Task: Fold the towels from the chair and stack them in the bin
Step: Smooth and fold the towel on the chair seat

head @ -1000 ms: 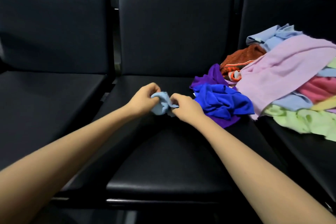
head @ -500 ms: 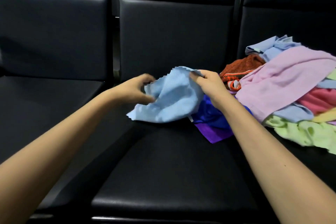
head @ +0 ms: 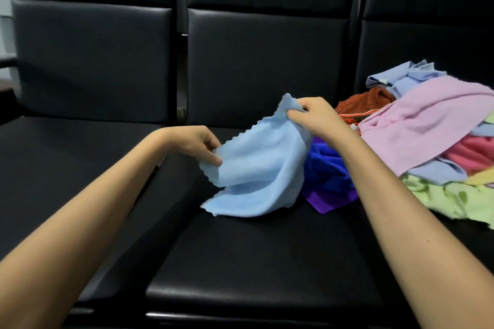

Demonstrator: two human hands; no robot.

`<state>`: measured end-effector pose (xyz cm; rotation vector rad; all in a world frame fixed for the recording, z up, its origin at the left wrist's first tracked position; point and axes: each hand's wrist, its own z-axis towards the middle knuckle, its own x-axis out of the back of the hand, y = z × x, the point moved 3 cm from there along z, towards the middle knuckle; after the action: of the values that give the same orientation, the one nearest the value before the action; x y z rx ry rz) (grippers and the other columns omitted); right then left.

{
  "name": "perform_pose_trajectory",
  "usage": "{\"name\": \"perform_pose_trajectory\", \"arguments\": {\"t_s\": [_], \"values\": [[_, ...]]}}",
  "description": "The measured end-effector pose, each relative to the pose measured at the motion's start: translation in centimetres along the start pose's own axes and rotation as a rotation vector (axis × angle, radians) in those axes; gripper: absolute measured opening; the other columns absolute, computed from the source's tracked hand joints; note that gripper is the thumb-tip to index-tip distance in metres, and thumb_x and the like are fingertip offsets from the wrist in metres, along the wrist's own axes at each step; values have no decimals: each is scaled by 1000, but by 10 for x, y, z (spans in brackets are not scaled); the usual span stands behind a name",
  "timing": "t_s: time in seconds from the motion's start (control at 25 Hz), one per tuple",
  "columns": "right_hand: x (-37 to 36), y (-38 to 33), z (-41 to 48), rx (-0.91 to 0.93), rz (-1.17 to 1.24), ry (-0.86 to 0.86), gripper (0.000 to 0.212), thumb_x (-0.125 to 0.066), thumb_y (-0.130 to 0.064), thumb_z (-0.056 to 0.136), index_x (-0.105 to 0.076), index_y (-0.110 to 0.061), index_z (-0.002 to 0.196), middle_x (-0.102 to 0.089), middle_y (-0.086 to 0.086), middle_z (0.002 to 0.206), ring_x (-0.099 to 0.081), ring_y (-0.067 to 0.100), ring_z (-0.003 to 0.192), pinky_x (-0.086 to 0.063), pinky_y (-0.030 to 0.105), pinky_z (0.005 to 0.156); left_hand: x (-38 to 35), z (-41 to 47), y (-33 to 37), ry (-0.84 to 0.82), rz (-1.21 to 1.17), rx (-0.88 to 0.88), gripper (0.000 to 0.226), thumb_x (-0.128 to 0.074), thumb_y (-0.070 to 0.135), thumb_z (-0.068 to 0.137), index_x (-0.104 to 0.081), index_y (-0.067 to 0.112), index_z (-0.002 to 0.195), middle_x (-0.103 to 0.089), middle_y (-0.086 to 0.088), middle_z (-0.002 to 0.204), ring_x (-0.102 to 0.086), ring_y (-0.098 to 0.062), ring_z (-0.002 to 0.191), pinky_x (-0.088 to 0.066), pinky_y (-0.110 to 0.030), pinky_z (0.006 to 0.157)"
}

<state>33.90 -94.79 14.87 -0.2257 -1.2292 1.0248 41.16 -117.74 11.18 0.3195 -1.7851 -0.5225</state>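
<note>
Fingers of both hands pinch light-blue towel point(head: 263, 168), scallop-edged, half-spread, sagging onto black seat point(head: 256, 256).

the light blue towel point(head: 256, 168) at centre is soft matt cloth with a fine nap and a zigzag-cut edge. the black seat point(head: 254, 262) below it looks like smooth leatherette with a dull sheen. at right, the rust towel point(head: 366, 101) is rough looped terry and the pink towel point(head: 427, 120) is smooth matt cloth.
</note>
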Motion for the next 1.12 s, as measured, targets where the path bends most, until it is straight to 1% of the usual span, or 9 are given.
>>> {"name": "perform_pose_trajectory", "arguments": {"t_s": [0.12,0.24,0.4,0.48,0.64,0.72,0.84,1.0,1.12], "values": [[6,33,1,-123,-14,94,34,-59,-10,82,-39,-14,54,-26,1,54,-24,11,54,-18,30,52,22,2,-8,471,-4,37,16,-61,19,90,-66,17,75,-55,5,61,-51,-12,67,-39,-21,57],[11,33,4,-170,479,292,28,-58,-3,87,-53,-11,61,-41,-1,50,-32,3,43,-27,24,46,38,-8,6,1107,-248,-113,15,-57,18,91,-71,14,92,-64,4,74,-58,-9,70,-45,-25,66],[26,0,5,-20,696,382,25,-55,4,88,-68,-14,78,-65,-13,66,-55,1,66,-46,14,63,55,-31,30,1341,-377,-361,18,-56,18,86,-71,10,91,-66,5,78,-56,4,67,-44,-14,67],[32,-6,0,4,439,230,20,-57,2,85,-68,-13,85,-59,-6,69,-49,1,66,-40,14,62,68,-38,28,1116,-288,-298,26,-57,30,78,-70,9,88,-64,1,79,-53,1,67,-41,-13,66],[22,1,-24,-72,-76,-396,16,-59,2,80,-69,-10,78,-54,-8,57,-44,0,54,-34,18,54,49,-44,7,-12,-61,-64,21,-68,32,80,-66,12,77,-60,4,70,-51,-7,72,-42,-17,69],[9,8,-35,-143,-190,-607,21,-61,-3,82,-67,-19,70,-57,-10,56,-50,1,56,-37,19,56,27,-44,-5,-320,-28,97,12,-63,20,90,-64,15,78,-66,6,72,-62,-7,75,-47,-17,72],[-13,24,-41,-298,-131,-701,27,-59,-1,84,-59,-19,65,-49,-2,54,-42,8,50,-31,19,49,9,-30,-19,-293,-106,220,12,-56,13,94,-63,12,84,-71,-2,78,-70,-12,75,-55,-22,73],[-41,42,-28,-420,-100,-469,26,-55,3,83,-47,-13,64,-36,4,57,-31,13,47,-24,20,41,-7,-4,-34,-66,-22,412,11,-51,11,94,-61,6,98,-66,-9,81,-67,-15,65,-59,-27,65],[-63,43,-22,-416,-16,-402,18,-57,-3,86,-59,-9,103,-50,5,69,-44,12,50,-30,20,43,-22,3,-40,-249,166,608,22,-47,9,93,-57,2,112,-63,-9,82,-65,-14,61,-53,-24,52]]}}
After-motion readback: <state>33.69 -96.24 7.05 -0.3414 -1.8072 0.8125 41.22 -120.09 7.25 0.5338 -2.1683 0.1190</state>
